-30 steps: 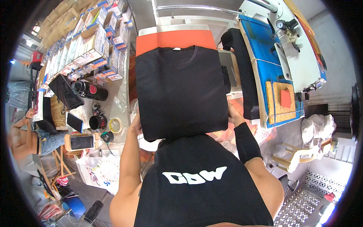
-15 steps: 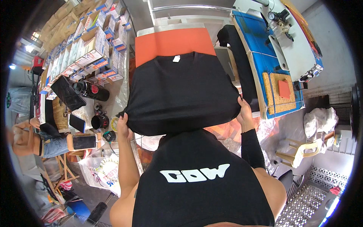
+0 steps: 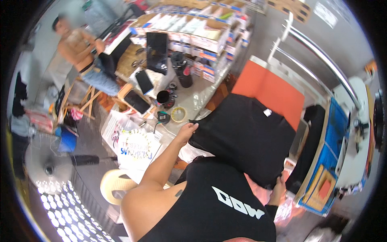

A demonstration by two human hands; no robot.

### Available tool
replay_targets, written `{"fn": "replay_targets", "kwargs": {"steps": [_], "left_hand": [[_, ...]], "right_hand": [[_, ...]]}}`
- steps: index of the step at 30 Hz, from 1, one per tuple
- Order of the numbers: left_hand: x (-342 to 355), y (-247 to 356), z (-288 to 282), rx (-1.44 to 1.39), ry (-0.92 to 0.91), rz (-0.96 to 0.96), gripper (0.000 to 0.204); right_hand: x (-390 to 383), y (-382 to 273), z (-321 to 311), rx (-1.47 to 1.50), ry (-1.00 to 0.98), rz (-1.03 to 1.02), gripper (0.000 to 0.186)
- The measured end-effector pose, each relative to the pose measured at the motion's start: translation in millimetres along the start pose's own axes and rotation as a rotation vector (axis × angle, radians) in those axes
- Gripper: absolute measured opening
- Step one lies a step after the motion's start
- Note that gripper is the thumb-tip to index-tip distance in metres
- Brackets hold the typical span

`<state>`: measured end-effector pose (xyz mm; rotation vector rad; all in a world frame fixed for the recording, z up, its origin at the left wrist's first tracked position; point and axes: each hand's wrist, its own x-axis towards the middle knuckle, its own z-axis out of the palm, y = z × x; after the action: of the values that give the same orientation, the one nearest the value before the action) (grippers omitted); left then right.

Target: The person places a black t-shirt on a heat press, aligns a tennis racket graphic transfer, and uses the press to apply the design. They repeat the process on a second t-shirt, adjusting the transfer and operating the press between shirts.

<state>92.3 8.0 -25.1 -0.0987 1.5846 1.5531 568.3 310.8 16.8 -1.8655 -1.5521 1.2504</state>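
A black T-shirt with a small white neck label is stretched between my hands. Its neck end lies over an orange-red flat board. At the shirt's near left corner, my left hand pinches the fabric. My right hand grips the opposite near corner, its fingers partly hidden by the cloth. The hem sags toward me between the two hands, close to my black sleeveless top.
On the left, a bench holds boxes, a black bottle, a black mug and a tape roll. A blue-topped press stands right, a metal rail beyond. A person sits far left; a fan stands nearer.
My view has swung to the left, so the shirt and board appear farther right and tilted. Both hands still hold the shirt's corners.
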Motion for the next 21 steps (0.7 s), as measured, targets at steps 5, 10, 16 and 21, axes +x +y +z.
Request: {"fn": "replay_targets", "kwargs": {"steps": [5,10,16,21], "left_hand": [[-13.0,23.8,35.5,0.806,0.367,0.598,0.042],[-26.1,35.4,100.5,0.913,0.263,0.656,0.037],[-28.6,45.0,104.7,0.982,0.255,0.479,0.041],[-14.1,54.5,95.0,0.957,0.153,0.457,0.035]], "right_hand": [[-17.0,-63.0,-12.1,-0.249,0.165,-0.782,0.022],[-19.5,-148.0,-95.6,-0.24,0.667,-0.619,0.028],[-31.3,-149.9,-133.9,-0.361,0.736,-0.758,0.028],[-35.2,-136.3,-140.9,-0.295,0.744,-0.675,0.03]]}}
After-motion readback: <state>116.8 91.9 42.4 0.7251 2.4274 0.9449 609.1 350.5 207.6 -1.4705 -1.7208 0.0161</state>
